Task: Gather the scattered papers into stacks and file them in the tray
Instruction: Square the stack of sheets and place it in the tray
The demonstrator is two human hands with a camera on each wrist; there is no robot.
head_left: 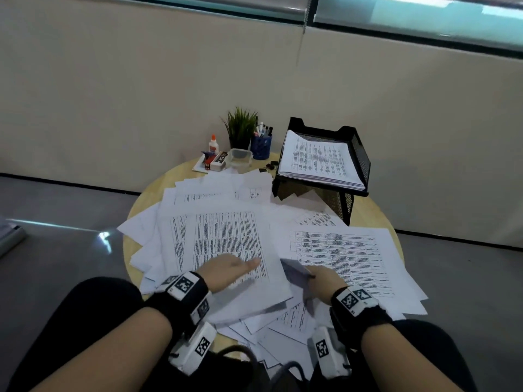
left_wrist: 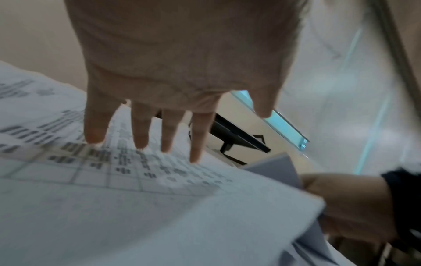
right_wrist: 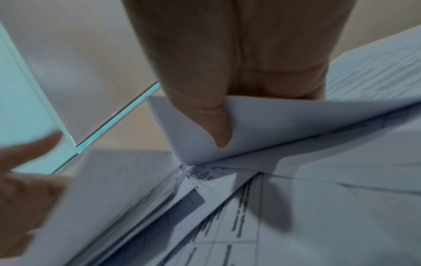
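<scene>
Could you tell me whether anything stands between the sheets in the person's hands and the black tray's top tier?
Nothing visible blocks the way. The right hand pinches a sheet by its corner, and the left hand lies flat on a printed sheet. The tray already holds a stack, open from above.

Beige wall (head_left: 141, 89) fills the upper half of the head view, a vertical seam (head_left: 300, 49) right of centre, a black baseboard (head_left: 70, 183) along its foot. Window (head_left: 418, 12) strip across the top edge, teal glass, with a blind cord (head_left: 305, 12) hanging at the mullion. Grey glossy floor (head_left: 56, 250) at left and right, with a bright glare patch (head_left: 104, 239) at mid-left; round light-wood table (head_left: 376, 216) in the centre, up against the wall.
</scene>
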